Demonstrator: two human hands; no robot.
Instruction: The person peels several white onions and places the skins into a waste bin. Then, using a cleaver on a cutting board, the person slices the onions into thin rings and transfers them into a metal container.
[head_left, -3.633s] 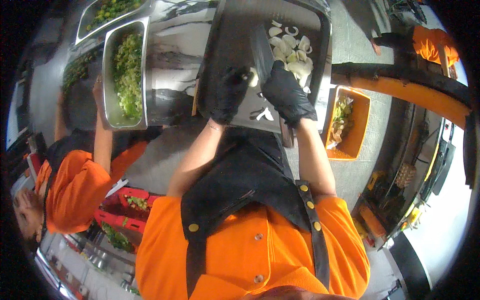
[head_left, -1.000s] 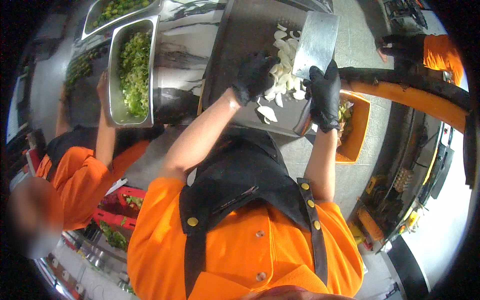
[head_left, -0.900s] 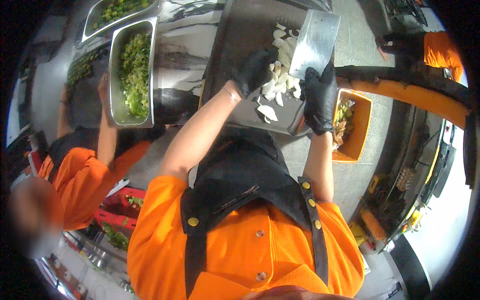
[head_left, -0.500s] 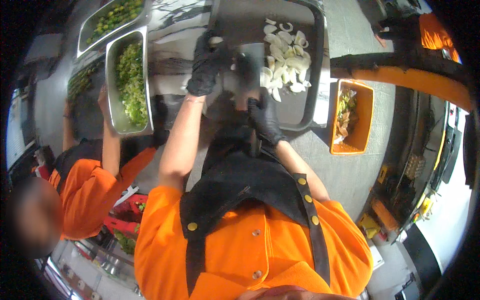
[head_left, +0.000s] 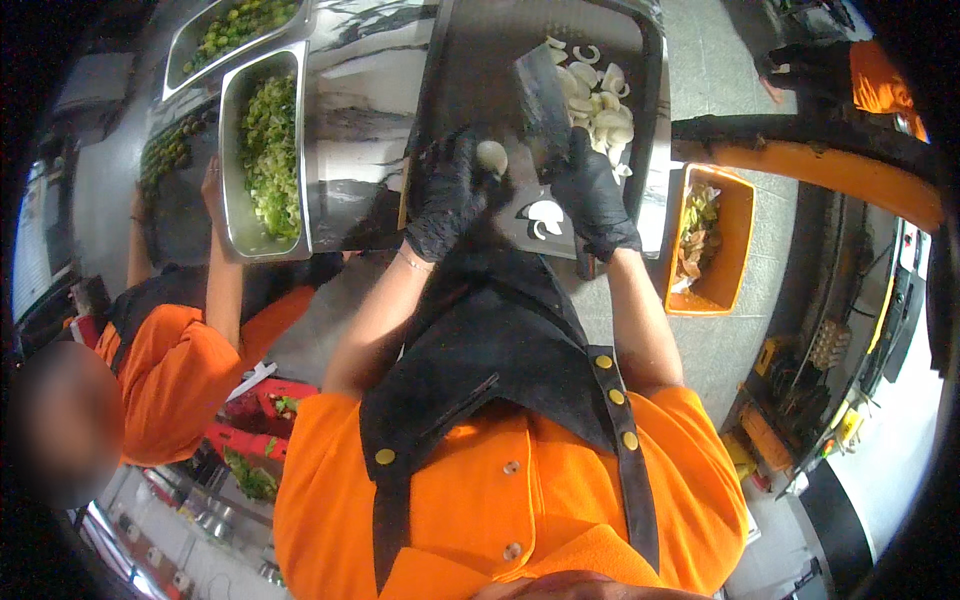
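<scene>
My left hand, in a black glove, has its fingers around a peeled white onion near the middle of the dark tray. The black-gloved right hand grips a cleaver, whose broad blade points up and away, tilted leftward. Part of its handle is hidden by my fingers. Sliced onion lies in a loose pile beyond and right of the blade. A few white onion pieces rest between my hands, near the tray's close edge.
Left of the tray stand a metal pan of chopped greens and another with small green pieces. A co-worker in an orange sleeve works there, hands by a green heap. An orange bin of scraps sits at right.
My left hand has come back toward me and to the right, now with an onion at its fingers. The right hand and cleaver have shifted right, and the blade is raised at a slant.
</scene>
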